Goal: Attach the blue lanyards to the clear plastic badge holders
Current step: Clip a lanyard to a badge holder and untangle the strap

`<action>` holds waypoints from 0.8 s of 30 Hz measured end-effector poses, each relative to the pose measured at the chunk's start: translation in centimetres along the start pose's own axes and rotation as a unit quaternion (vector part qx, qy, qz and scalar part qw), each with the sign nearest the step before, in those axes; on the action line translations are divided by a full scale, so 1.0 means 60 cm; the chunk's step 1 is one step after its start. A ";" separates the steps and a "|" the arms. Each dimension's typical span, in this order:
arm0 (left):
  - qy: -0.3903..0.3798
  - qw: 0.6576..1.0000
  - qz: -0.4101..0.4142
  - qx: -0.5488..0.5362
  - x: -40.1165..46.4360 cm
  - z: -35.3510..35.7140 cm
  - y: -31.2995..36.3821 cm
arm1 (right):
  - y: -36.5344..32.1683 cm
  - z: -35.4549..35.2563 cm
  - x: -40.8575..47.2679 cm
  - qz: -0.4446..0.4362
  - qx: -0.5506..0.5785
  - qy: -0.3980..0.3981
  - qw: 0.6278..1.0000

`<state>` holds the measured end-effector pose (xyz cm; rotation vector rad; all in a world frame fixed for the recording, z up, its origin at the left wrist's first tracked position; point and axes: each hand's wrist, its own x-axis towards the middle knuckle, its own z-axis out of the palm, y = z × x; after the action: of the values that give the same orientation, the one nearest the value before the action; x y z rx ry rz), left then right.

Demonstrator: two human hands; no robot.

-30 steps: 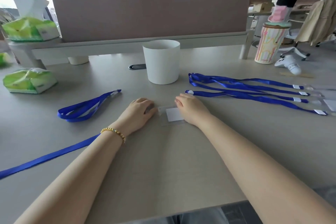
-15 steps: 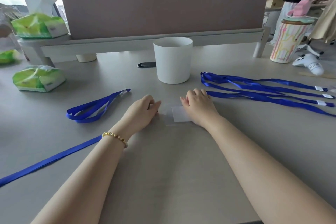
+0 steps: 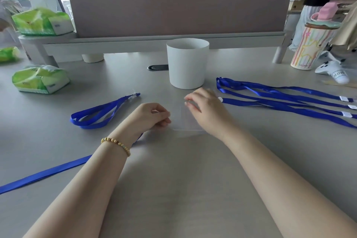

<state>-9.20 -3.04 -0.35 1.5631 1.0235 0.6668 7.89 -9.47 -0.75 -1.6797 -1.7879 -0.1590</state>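
At the centre of the frame a clear badge holder [image 3: 186,121] lay flat on the grey table [image 3: 183,179], between the two hands. The left hand [image 3: 149,117] rested on the table at the holder's left edge with its fingers curled under; whether they pinched the plastic could not be told. A bead bracelet [image 3: 116,145] circled that wrist. The right hand [image 3: 205,109] was over the holder's right side, fingers loosely bent and blurred, and its grip could not be made out either.

One blue lanyard [image 3: 100,114] lay looped to the left of the left hand, apart from the holder. A blue strap [image 3: 44,175] ran from under the left wrist toward the lower left edge of the frame. A bunch of lanyards [image 3: 280,100] stretched across the right side, near the right hand, with white tags toward the right edge.

Just beyond the hands stood a white cup [image 3: 187,63]. A tissue pack [image 3: 39,79] sat at middle left, and another [image 3: 41,22] at upper left on a shelf. A striped cup [image 3: 309,48] stood at upper right.
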 end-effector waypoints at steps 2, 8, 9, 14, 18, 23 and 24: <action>0.032 0.995 0.001 -0.092 0.000 0.003 0.000 | -0.018 0.008 -0.005 -0.025 0.005 -0.023 0.999; -0.031 0.966 0.007 -0.256 -0.012 0.024 0.011 | -0.020 0.009 -0.006 0.007 0.024 -0.085 0.996; -0.032 0.971 0.003 -0.238 -0.013 0.025 0.012 | -0.018 0.006 -0.006 0.015 0.036 -0.095 0.995; 0.005 0.993 -0.019 -0.116 -0.012 0.017 0.011 | -0.017 -0.001 -0.006 0.023 0.045 -0.106 0.993; 0.019 0.999 -0.005 -0.051 -0.014 0.015 0.013 | -0.023 -0.001 -0.006 -0.006 0.040 -0.070 0.997; 0.004 0.999 0.011 -0.039 -0.018 0.015 0.017 | -0.024 -0.002 -0.007 -0.034 0.018 -0.023 0.999; -0.006 0.999 0.017 -0.038 -0.019 0.015 0.019 | -0.022 -0.001 -0.007 -0.035 0.015 -0.018 0.999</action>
<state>-8.65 -4.50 0.64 1.5194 0.9541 0.7104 6.68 -10.07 -0.46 -1.6097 -1.8679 -0.1330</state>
